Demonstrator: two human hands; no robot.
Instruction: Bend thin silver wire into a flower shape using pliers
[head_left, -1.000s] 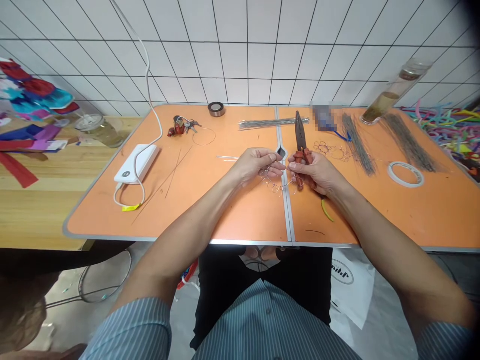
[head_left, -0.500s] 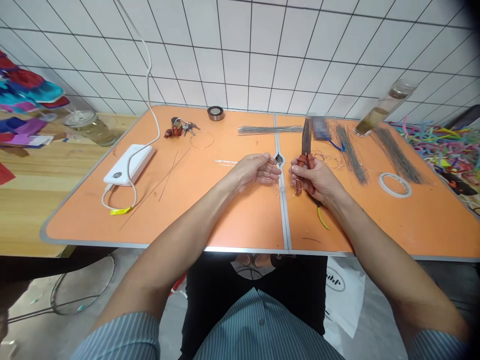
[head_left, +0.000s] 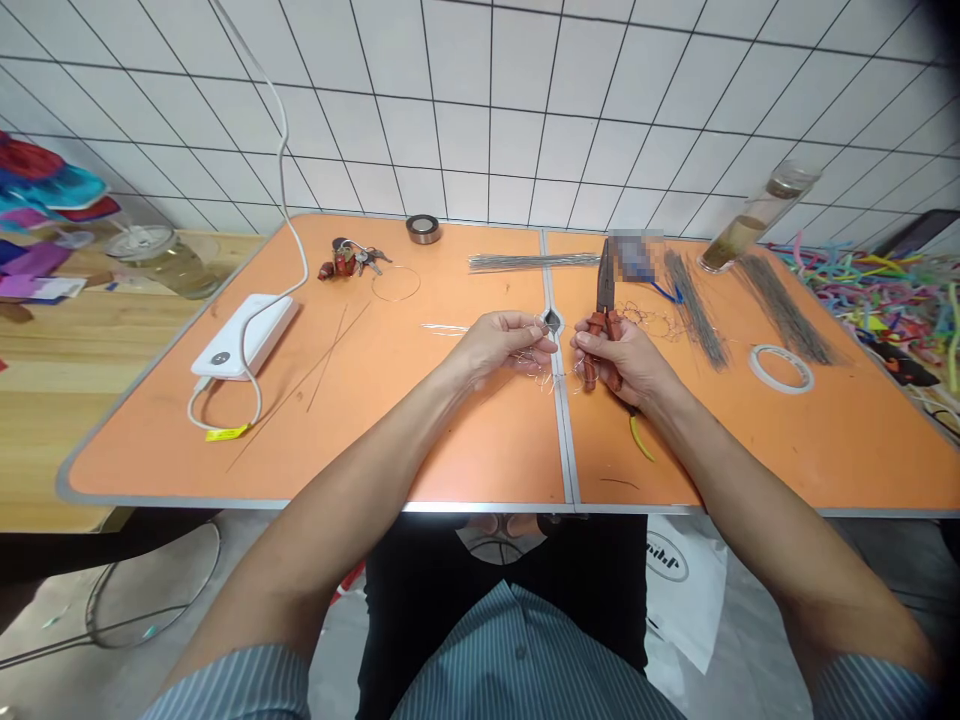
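Note:
My left hand is closed in a pinch on a thin bent wire piece over the middle seam of the orange table. My right hand grips the red handles of long-nose pliers, whose dark jaws point away from me toward the wall. The two hands nearly touch, with the tangled wire loops hanging between them just above the tabletop.
Bundles of straight wire and darker wires lie at the back. Also there: a tape roll, a dark tape ring, keys, a white power bank with cable, a glass bottle, coloured pipe cleaners at right.
Both hands stay together at the table's seam on the wire and pliers. The camera has shifted slightly, so the scene sits a little lower and more to the left.

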